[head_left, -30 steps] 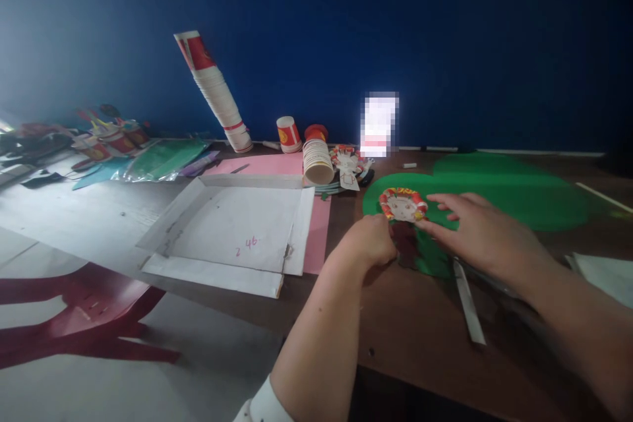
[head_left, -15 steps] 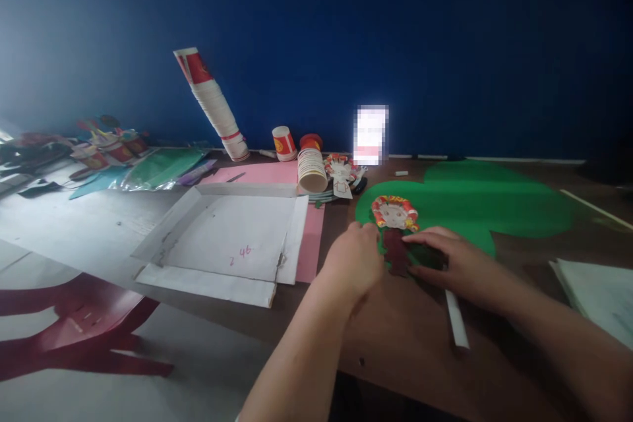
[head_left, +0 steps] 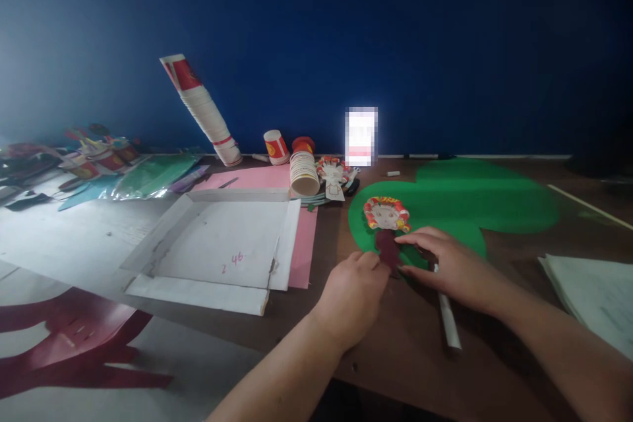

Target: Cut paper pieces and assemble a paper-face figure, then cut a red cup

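A paper figure lies on a large green paper shape. Its pale face has a red and yellow paper frill, and its body is a dark maroon paper cutout. My left hand is closed at the lower left edge of the maroon paper, fingertips curled in; its grip is partly hidden. At the right edge of the same paper, my right hand holds thumb and fingers apart, tips resting on it. A white stick or rolled tube projects from beneath my right hand.
Left of my hands sits a shallow white box lid over pink paper. Behind stand a tall leaning stack of paper cups, another cup stack and a second paper figure. White sheets lie to the right.
My left hand has moved down along the maroon paper to its lower edge. My right hand stays at the paper's right side. The whole view has shifted slightly.
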A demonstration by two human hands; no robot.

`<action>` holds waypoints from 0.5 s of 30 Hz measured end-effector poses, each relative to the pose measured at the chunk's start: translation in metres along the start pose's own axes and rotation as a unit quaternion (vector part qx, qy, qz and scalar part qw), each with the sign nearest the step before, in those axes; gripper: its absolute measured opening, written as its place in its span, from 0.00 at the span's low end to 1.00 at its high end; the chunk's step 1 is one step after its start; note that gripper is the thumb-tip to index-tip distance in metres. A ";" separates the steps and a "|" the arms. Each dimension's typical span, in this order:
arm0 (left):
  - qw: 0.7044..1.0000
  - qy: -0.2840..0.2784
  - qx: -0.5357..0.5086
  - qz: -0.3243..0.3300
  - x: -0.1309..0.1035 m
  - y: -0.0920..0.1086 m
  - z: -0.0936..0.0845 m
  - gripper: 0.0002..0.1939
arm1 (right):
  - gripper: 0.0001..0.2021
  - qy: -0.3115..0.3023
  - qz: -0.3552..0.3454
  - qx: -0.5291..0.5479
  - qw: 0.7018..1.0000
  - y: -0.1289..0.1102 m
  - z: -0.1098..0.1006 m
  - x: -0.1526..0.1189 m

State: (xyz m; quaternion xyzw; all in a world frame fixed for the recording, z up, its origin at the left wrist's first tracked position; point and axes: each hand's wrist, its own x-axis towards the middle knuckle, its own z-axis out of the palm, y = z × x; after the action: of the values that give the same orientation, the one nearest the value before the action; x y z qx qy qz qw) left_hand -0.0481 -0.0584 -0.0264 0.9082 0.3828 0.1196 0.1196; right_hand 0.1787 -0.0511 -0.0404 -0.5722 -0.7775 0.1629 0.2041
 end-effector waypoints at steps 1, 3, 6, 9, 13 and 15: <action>1.000 0.001 0.003 -0.001 0.000 0.000 0.000 0.11 | 0.21 0.001 0.001 0.002 1.000 -0.001 0.000 0.000; 1.000 0.006 0.005 -0.001 0.001 0.000 0.001 0.11 | 0.21 0.002 0.004 0.004 1.000 -0.003 0.000 0.000; 1.000 0.014 0.001 -0.002 0.001 0.000 0.003 0.12 | 0.20 0.006 0.011 0.000 1.000 -0.006 -0.001 0.001; 1.000 0.022 -0.007 -0.001 0.001 -0.001 0.005 0.12 | 0.20 0.009 0.008 -0.005 1.000 -0.006 0.000 0.001; 0.999 0.034 -0.020 0.004 0.000 -0.002 0.008 0.13 | 0.22 0.011 0.002 -0.009 1.000 -0.004 0.002 0.002; 0.999 0.039 -0.027 0.005 0.000 -0.002 0.008 0.13 | 0.22 0.014 0.001 -0.014 1.000 -0.003 0.002 0.002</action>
State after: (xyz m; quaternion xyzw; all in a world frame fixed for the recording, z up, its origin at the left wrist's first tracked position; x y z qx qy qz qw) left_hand -0.0473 -0.0580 -0.0350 0.9010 0.3797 0.1659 0.1284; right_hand 0.1744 -0.0504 -0.0405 -0.5782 -0.7759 0.1442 0.2071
